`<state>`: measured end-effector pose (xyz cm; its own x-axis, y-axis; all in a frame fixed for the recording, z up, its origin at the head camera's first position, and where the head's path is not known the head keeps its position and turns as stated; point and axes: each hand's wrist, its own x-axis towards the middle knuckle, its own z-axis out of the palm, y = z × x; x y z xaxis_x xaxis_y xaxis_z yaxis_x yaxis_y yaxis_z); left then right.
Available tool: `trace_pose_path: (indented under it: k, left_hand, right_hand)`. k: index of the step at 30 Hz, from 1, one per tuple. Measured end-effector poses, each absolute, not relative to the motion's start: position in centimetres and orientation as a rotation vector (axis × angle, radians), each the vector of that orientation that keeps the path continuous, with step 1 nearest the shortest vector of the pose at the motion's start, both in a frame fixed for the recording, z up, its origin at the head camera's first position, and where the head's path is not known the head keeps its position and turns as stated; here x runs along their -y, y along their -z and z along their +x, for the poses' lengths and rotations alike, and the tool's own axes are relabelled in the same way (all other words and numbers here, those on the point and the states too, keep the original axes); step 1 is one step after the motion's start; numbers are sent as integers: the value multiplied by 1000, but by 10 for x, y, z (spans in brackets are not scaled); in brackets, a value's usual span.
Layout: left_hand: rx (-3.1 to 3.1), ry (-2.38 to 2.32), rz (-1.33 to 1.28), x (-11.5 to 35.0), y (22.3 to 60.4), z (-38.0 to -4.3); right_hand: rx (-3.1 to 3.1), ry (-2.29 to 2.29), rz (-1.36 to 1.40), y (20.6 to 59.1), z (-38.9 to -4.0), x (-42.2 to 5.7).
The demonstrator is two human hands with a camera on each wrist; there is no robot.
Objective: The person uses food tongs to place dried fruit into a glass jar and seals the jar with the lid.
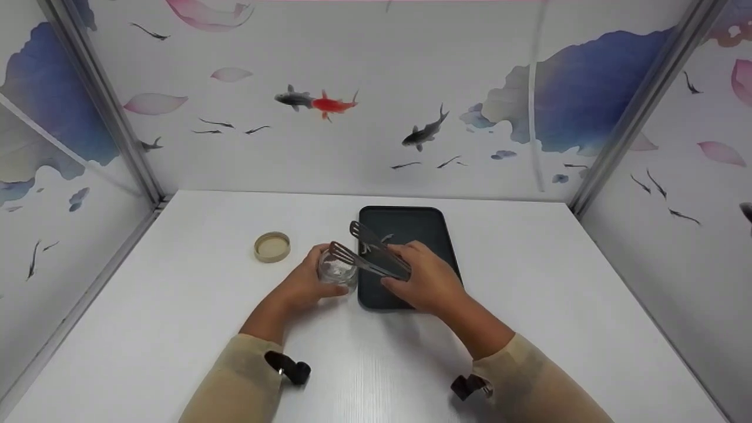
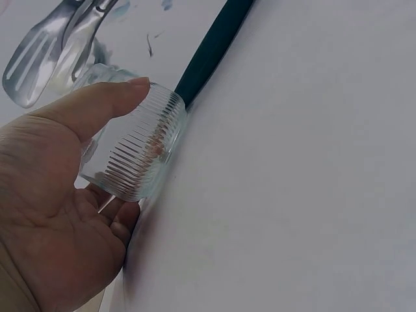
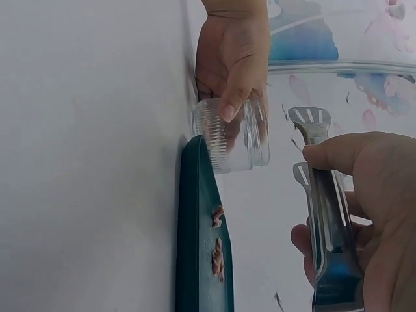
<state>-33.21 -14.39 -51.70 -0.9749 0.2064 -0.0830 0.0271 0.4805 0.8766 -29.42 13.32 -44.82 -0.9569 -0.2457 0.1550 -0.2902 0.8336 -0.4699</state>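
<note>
My left hand [image 1: 302, 282] holds a clear ribbed glass jar [image 1: 339, 271] upright on the table, thumb on the near side and fingers round the far side. The jar is lidless and stands close beside the left edge of a dark green tray [image 1: 405, 220]. In my right hand [image 1: 433, 281] is a pair of metal tongs [image 3: 328, 221], pinched between thumb and fingers. Their slotted ends are spread apart, one overlapping the jar's mouth in the head view, with nothing seen between them. Small brownish pieces [image 3: 218, 260] lie on the tray.
A round beige lid [image 1: 272, 247] lies on the white table [image 1: 194, 305], left of the jar. Printed panels [image 1: 364, 158] with fish and petals enclose the table at the back and sides. Each sleeve carries a small black device at the cuff.
</note>
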Motion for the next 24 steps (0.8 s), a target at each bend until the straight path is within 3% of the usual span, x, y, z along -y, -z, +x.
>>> trace_pose_path:
  k: [24]
  left_hand:
    - [-2536,-1514,245,145,518,-333]
  right_hand:
    - [2986,-731,266,462,-315,-183]
